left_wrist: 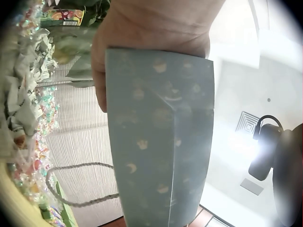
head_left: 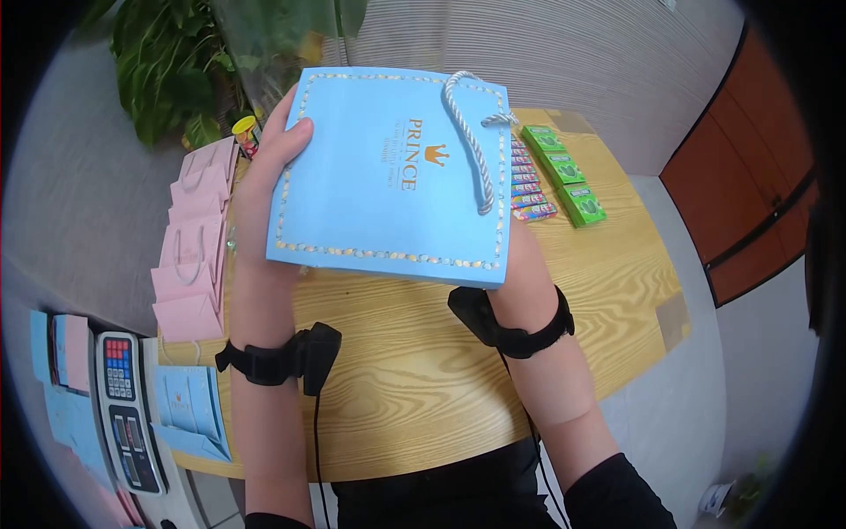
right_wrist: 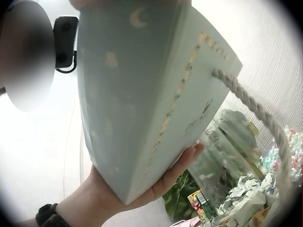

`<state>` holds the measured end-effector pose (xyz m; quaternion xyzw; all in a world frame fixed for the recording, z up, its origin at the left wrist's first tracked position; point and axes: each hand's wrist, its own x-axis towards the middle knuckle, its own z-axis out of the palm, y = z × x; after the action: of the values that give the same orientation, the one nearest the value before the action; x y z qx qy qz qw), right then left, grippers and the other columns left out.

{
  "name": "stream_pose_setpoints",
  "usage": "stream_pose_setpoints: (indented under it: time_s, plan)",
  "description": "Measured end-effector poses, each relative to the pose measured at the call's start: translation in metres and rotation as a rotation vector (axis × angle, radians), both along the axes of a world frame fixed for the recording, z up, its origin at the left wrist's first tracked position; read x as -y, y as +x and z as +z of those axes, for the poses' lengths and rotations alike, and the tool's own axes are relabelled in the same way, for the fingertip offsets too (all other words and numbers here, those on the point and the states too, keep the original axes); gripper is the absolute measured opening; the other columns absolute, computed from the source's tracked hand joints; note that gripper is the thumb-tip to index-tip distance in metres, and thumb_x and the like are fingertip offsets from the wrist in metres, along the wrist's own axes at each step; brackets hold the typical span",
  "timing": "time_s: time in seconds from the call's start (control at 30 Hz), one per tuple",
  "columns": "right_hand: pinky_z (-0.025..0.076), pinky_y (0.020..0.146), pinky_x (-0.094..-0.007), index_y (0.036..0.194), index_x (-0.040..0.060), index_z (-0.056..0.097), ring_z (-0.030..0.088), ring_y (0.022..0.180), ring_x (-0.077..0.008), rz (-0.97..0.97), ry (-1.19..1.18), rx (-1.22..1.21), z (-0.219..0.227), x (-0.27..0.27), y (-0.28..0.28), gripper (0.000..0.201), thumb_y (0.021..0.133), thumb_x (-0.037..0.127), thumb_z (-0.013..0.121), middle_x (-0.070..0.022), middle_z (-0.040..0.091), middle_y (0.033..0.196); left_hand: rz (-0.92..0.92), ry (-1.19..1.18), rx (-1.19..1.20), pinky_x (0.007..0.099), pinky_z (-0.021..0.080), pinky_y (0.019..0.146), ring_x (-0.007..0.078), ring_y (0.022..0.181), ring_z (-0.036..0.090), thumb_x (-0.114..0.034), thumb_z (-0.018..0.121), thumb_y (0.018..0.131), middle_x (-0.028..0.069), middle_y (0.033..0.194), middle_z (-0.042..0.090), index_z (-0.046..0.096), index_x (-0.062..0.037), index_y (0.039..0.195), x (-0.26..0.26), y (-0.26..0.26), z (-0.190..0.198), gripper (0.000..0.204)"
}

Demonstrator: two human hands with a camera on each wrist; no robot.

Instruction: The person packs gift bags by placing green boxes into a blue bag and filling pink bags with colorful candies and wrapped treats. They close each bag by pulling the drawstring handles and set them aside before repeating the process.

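Note:
A light-blue paper gift bag (head_left: 352,176) with gold "PRINCE" lettering, a crown and a dotted border is held up over the table, turned sideways. Its silver-grey rope handle (head_left: 467,132) hangs across the front at the right. My left hand (head_left: 275,145) grips the bag's left end, thumb on the printed face and fingers behind. The left wrist view shows the bag's narrow side (left_wrist: 142,142) with pale moons and crowns. Most of my right hand (right_wrist: 85,4) is hidden behind the bag in the head view; only a bit of skin shows against the bag in the right wrist view.
Pink gift bags (head_left: 192,256) line the wooden table's (head_left: 423,370) left edge. Green boxes (head_left: 564,167) and colourful small packs (head_left: 529,198) lie at the back right. A smaller-looking blue bag (head_left: 185,397) and a scale (head_left: 130,423) stand front left. Wrapped sweets (left_wrist: 47,123) show in the wrist views.

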<state>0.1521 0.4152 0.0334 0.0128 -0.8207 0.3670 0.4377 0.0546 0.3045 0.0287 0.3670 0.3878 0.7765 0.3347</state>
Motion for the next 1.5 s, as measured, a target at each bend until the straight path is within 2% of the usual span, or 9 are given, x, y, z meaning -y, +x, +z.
stream_pose_setpoints:
  time_s: [0.17, 0.23, 0.37, 0.77, 0.93, 1.0, 1.27, 1.43, 1.5]
  plan:
    - [0.049, 0.07, -0.034, 0.089, -0.0022, 0.064, 0.061, 0.079, -0.0266, 0.004, 0.029, 0.143, 0.006, -0.016, 0.01, 0.024, 0.072, 0.014, 0.067, -0.0151, 0.064, 0.088, -0.006, 0.01, 0.017, 0.0314, 0.038, 0.098, 0.0216, 0.117, 0.046, -0.021, 0.051, 0.084, 0.0144, 0.126, 0.046, 0.034, 0.0016, 0.134, 0.001, 0.004, 0.001, 0.057]
    - [0.049, 0.07, -0.0339, 0.09, -0.0019, 0.064, 0.062, 0.079, -0.0264, 0.007, 0.042, 0.202, -0.021, 0.02, 0.069, 0.024, 0.072, 0.014, 0.067, -0.0151, 0.064, 0.088, 0.022, 0.019, -0.212, 0.0323, 0.037, 0.099, 0.0224, 0.118, 0.045, -0.021, 0.052, 0.083, 0.0149, 0.128, 0.044, 0.029, 0.0021, 0.136, 0.003, 0.003, 0.003, 0.062]
    - [0.049, 0.07, -0.0339, 0.09, -0.0015, 0.064, 0.062, 0.079, -0.0261, 0.006, 0.061, 0.317, -0.021, 0.019, 0.071, 0.024, 0.073, 0.015, 0.067, -0.0151, 0.064, 0.087, 0.03, 0.036, -0.315, 0.0324, 0.037, 0.099, 0.022, 0.119, 0.045, -0.023, 0.052, 0.081, 0.0155, 0.13, 0.042, 0.022, 0.0022, 0.139, 0.002, 0.014, 0.007, 0.069]
    - [0.05, 0.07, -0.0338, 0.092, -0.0001, 0.064, 0.063, 0.079, -0.0251, 0.03, 0.128, 0.559, 0.009, 0.011, 0.041, 0.025, 0.074, 0.016, 0.067, -0.0152, 0.065, 0.087, 0.032, 0.041, -0.164, 0.0352, 0.035, 0.101, 0.0238, 0.122, 0.04, -0.023, 0.051, 0.082, 0.0153, 0.134, 0.037, 0.023, -0.0003, 0.14, 0.013, 0.025, 0.006, 0.069]
    - [0.05, 0.069, -0.0337, 0.093, 0.0005, 0.064, 0.064, 0.079, -0.0246, -0.011, 0.202, 0.587, 0.038, 0.011, 0.051, 0.025, 0.075, 0.017, 0.067, -0.0152, 0.065, 0.086, -0.042, -0.186, -0.028, 0.0353, 0.038, 0.098, 0.025, 0.118, 0.046, -0.02, 0.053, 0.077, 0.0159, 0.128, 0.045, 0.029, 0.0011, 0.137, 0.036, 0.005, -0.025, 0.068]
    - [0.05, 0.069, -0.0337, 0.094, 0.0007, 0.064, 0.064, 0.079, -0.0244, -0.007, 0.206, 0.648, 0.034, 0.013, 0.059, 0.025, 0.075, 0.017, 0.067, -0.0152, 0.065, 0.086, -0.177, -0.208, 0.081, 0.0349, 0.043, 0.093, 0.0251, 0.111, 0.052, -0.024, 0.052, 0.081, 0.0155, 0.124, 0.05, 0.034, 0.0023, 0.134, 0.045, 0.008, -0.036, 0.061]
    - [0.051, 0.069, -0.0336, 0.095, 0.0015, 0.064, 0.065, 0.079, -0.0238, 0.074, 0.275, 0.937, 0.019, 0.032, 0.07, 0.026, 0.076, 0.018, 0.067, -0.0153, 0.066, 0.086, -0.212, -0.316, 0.412, 0.0352, 0.049, 0.086, 0.0235, 0.098, 0.06, -0.033, 0.047, 0.09, 0.0149, 0.112, 0.058, 0.041, 0.0021, 0.128, 0.071, 0.008, -0.092, 0.052]
    - [0.051, 0.07, -0.0341, 0.1, 0.0, 0.064, 0.064, 0.084, -0.0261, 0.269, 0.109, 0.689, 0.033, 0.003, 0.092, 0.034, 0.076, 0.024, 0.066, -0.0173, 0.065, 0.093, -0.345, -0.243, 0.6, 0.0383, 0.047, 0.09, 0.0262, 0.103, 0.058, -0.033, 0.045, 0.091, 0.0158, 0.117, 0.056, 0.042, 0.0008, 0.129, 0.069, 0.02, -0.104, 0.051]
    - [0.051, 0.071, -0.0338, 0.101, 0.0007, 0.064, 0.064, 0.084, -0.0254, 0.193, 0.054, 0.616, 0.036, -0.008, 0.105, 0.035, 0.077, 0.026, 0.065, -0.0167, 0.065, 0.092, -0.343, -0.324, 0.526, 0.0385, 0.047, 0.091, 0.0264, 0.104, 0.058, -0.033, 0.045, 0.091, 0.016, 0.118, 0.056, 0.042, 0.0009, 0.128, 0.068, 0.012, -0.12, 0.051]
